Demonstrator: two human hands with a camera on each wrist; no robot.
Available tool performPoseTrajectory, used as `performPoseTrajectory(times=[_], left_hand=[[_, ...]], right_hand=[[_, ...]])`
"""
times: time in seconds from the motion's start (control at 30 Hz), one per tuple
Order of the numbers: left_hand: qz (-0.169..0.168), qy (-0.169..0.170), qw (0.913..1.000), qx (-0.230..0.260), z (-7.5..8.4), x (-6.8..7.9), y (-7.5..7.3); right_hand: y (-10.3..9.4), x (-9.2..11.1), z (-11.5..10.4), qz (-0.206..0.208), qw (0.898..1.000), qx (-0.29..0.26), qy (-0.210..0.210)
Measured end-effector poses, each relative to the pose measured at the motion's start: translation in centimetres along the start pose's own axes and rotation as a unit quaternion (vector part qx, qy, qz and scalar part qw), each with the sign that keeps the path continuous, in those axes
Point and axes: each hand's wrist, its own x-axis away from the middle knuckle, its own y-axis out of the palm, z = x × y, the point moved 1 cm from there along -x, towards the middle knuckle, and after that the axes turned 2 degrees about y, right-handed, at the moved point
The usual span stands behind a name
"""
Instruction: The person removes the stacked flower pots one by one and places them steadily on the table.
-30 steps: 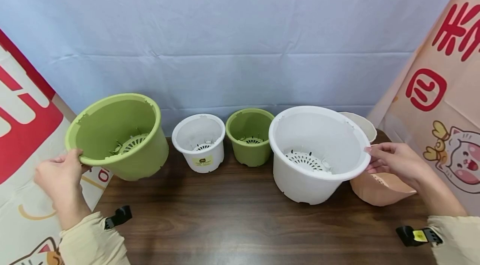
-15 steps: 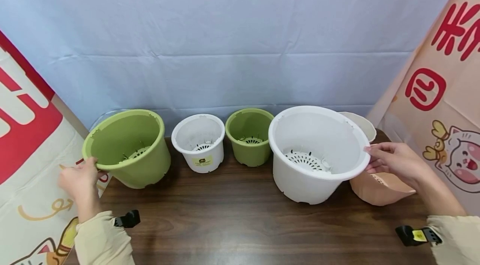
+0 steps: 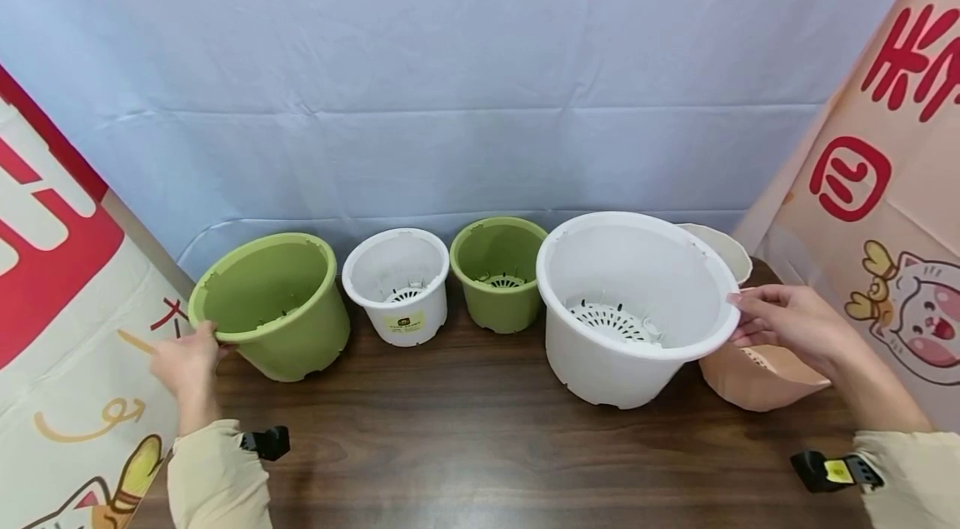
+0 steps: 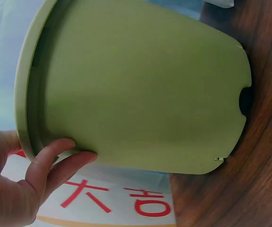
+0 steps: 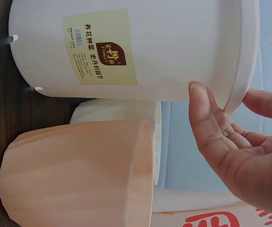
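At the left of the head view my left hand (image 3: 189, 366) pinches the near-left rim of a large green flower pot (image 3: 303, 341), thumb inside and fingers under the lip. In the left wrist view, the base of that green pot (image 4: 140, 85) appears to meet the table. On the right, my right hand (image 3: 791, 325) pinches the rim of a large white flower pot (image 3: 611, 375). A yellow label (image 5: 100, 47) shows on its side in the right wrist view. Between the large pots stand a small white pot (image 3: 397, 321) and a small green pot (image 3: 502, 311), both upright.
A pink pot (image 3: 753, 383) with a wavy rim stands close to the right of the large white one, with a cream pot (image 3: 731, 254) behind it. A pale cloth (image 3: 450, 96) hangs behind the brown wooden table (image 3: 465, 446). Printed banners (image 3: 892, 204) flank both sides.
My left hand has moved the large green pot right and down, bringing it nearer the small white pot. The right hand and the large white pot have stayed in place.
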Motion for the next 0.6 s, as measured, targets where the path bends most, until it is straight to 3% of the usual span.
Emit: performPoseTrajectory(times=[0.33, 0.6], left_hand=[[-0.025, -0.016, 0.9989, 0.036, 0.0, -0.7, 0.9], [-0.045, -0.039, 0.9887, 0.138, 0.5, -0.8, 1.7]], right_hand=[[0.0, 0.1, 0.0, 0.000, 1.000, -0.005, -0.005], [0.0, 0.1, 0.0, 0.001, 1.000, -0.002, -0.006]])
